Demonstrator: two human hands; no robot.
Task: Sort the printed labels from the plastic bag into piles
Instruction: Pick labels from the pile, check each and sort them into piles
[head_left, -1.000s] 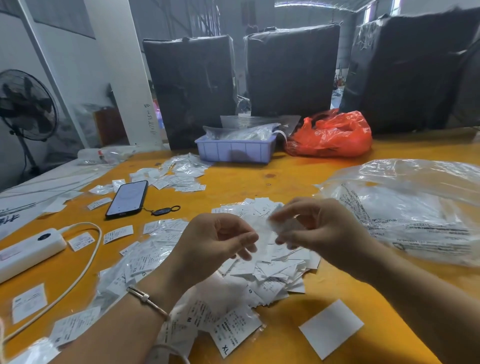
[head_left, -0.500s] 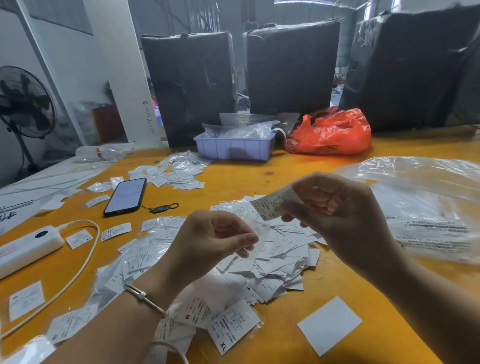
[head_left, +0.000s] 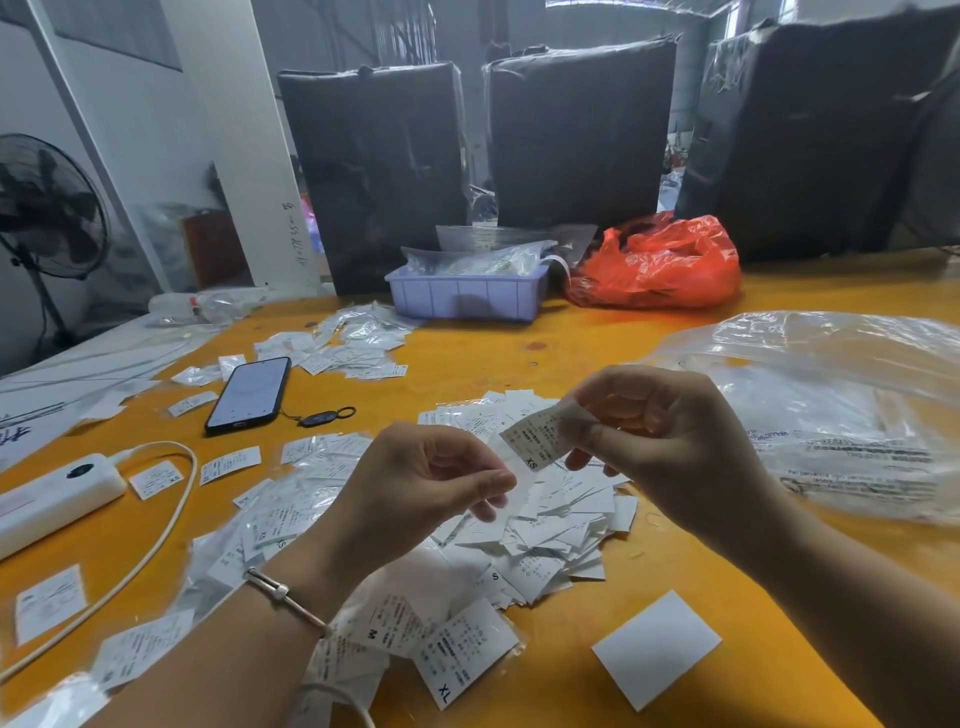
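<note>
Head view: right hand (head_left: 670, 447) raised over the yellow table (head_left: 467, 364), thumb and fingers pinched on one printed label (head_left: 535, 441) marked XS, held tilted with print facing the camera. Left hand (head_left: 421, 488) just beside it, fingers curled in, thumb and forefinger closed near the label's lower corner; looks like it grips a thin clear sleeve or film, hard to tell, too pale against the pile. Metal bracelet (head_left: 285, 597) on left wrist.

Under the hands, a loose heap of labels (head_left: 545, 535) lying on the table, letters S, M, XL readable on some near the bottom edge. More labels in small clear sleeves spread to the left (head_left: 291, 519) and a far group (head_left: 353, 343) near the purple tray (head_left: 467, 296). Big clear plastic bag (head_left: 841, 415) lies right of the hands, on the table. Blank white card (head_left: 654, 649) front right. Phone (head_left: 249, 395) and white power strip (head_left: 57, 499) left. Red bag (head_left: 660, 265) beside the tray.
</note>
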